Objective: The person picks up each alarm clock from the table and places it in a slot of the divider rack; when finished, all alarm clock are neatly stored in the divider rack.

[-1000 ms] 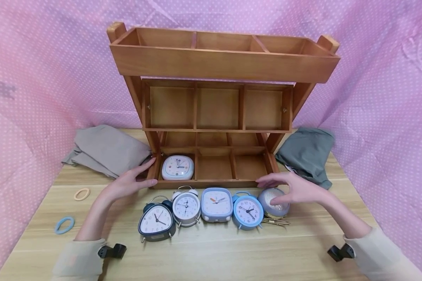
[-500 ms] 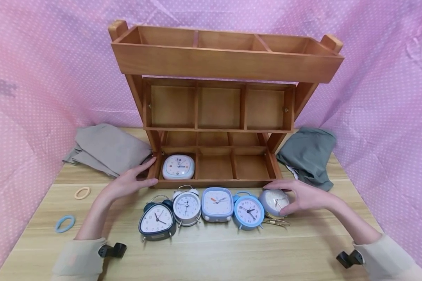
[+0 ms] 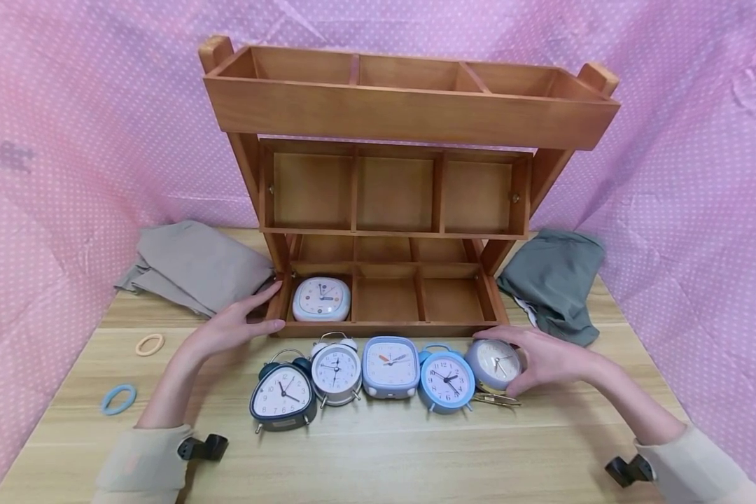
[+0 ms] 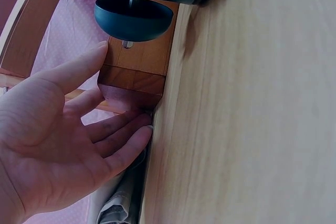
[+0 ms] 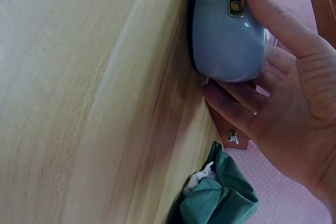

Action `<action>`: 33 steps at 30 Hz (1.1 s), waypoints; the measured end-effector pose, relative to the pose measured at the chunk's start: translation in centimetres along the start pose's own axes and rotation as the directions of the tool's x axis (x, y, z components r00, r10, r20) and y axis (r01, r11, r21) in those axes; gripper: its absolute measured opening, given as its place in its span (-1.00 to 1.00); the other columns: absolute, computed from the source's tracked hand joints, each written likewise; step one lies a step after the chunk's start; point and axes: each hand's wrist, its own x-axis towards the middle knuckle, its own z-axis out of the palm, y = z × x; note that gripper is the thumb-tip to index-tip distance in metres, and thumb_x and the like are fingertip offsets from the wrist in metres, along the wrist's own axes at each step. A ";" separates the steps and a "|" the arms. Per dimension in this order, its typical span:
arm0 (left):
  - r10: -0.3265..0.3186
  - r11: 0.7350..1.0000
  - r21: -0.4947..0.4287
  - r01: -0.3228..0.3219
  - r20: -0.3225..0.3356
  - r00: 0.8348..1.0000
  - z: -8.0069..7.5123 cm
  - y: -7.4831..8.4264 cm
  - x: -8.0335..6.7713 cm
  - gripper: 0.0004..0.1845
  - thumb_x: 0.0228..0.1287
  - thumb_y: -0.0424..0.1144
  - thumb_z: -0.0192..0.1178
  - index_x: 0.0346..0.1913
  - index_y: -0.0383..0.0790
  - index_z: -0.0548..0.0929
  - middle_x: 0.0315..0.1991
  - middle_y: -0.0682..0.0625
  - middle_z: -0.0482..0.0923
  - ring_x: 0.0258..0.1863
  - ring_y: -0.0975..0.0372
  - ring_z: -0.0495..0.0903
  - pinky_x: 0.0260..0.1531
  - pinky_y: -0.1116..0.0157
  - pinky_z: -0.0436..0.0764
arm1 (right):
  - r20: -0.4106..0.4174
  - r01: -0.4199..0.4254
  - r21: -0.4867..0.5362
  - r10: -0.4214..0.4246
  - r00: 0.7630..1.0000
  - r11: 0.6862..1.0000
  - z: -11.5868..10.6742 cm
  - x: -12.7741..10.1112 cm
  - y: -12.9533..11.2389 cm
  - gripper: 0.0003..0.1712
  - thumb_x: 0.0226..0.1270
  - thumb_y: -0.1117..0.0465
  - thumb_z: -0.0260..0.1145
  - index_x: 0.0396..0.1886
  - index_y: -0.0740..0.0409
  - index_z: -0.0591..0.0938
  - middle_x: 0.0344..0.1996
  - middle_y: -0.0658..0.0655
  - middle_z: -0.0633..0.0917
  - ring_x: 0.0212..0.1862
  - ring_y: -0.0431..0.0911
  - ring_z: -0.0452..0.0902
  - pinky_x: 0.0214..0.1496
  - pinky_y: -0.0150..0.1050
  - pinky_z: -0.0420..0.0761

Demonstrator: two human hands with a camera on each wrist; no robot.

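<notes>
Several alarm clocks stand in a row on the wooden table in front of a tiered wooden shelf [image 3: 409, 112]. My right hand [image 3: 521, 360] grips the pale lilac round clock [image 3: 495, 364] at the row's right end, thumb and fingers curled round its body [image 5: 226, 40]. Left of it stand a blue round clock [image 3: 446, 380], a light blue square clock [image 3: 389, 365], a white twin-bell clock [image 3: 335, 369] and a dark blue triangular clock [image 3: 282, 397]. A white square clock [image 3: 321, 299] sits in the shelf's lower left compartment. My left hand [image 3: 252, 318] rests open against the shelf's front left corner [image 4: 137, 72].
A beige folded cloth [image 3: 192, 266] lies left of the shelf and a grey-green cloth [image 3: 554, 280] right of it. A cream hair tie [image 3: 149, 344] and a blue one [image 3: 118, 399] lie at the table's left. A thin gold metal piece [image 3: 496, 400] lies under the lilac clock. Pink dotted fabric surrounds the table.
My right hand has slid from on top of the lilac clock to its right side and closed round it; the clock's face now shows. The left hand has stayed put.
</notes>
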 end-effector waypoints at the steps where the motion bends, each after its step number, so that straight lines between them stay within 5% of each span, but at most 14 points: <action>1: -0.002 1.000 -0.002 0.002 0.000 1.000 0.0 0.0 0.0 -0.09 0.44 0.22 0.19 0.68 0.06 0.02 0.65 -0.34 0.00 0.59 -0.35 0.03 0.47 -0.40 0.14 | -0.005 0.003 0.001 -0.003 1.000 1.000 0.0 0.0 0.0 0.05 -0.14 -0.13 0.72 0.40 0.06 0.52 0.24 0.05 0.68 0.14 -0.21 0.57 0.08 -0.29 0.59; 22: -0.006 1.000 -0.007 0.006 -0.006 1.000 0.1 0.1 0.3 -0.08 0.42 0.23 0.20 0.67 0.06 0.04 0.65 -0.32 0.00 0.59 -0.35 0.03 0.48 -0.40 0.13 | -0.040 -0.005 -0.046 0.004 0.999 0.999 -0.5 -0.2 -0.6 -0.01 -0.24 -0.11 0.73 0.30 -0.02 0.59 0.16 -0.05 0.72 0.05 -0.26 0.59 0.01 -0.29 0.62; 33: -0.020 1.000 -0.001 0.020 -0.006 1.000 0.0 0.0 0.0 -0.09 0.42 0.24 0.20 0.67 0.09 0.03 0.65 -0.32 0.00 0.59 -0.35 0.04 0.48 -0.40 0.13 | -0.099 0.032 -0.093 -0.041 0.994 0.995 -5.2 -0.4 -2.2 -0.01 -0.28 -0.02 0.75 0.30 -0.12 0.60 0.14 -0.17 0.71 0.00 -0.39 0.57 -0.04 -0.39 0.61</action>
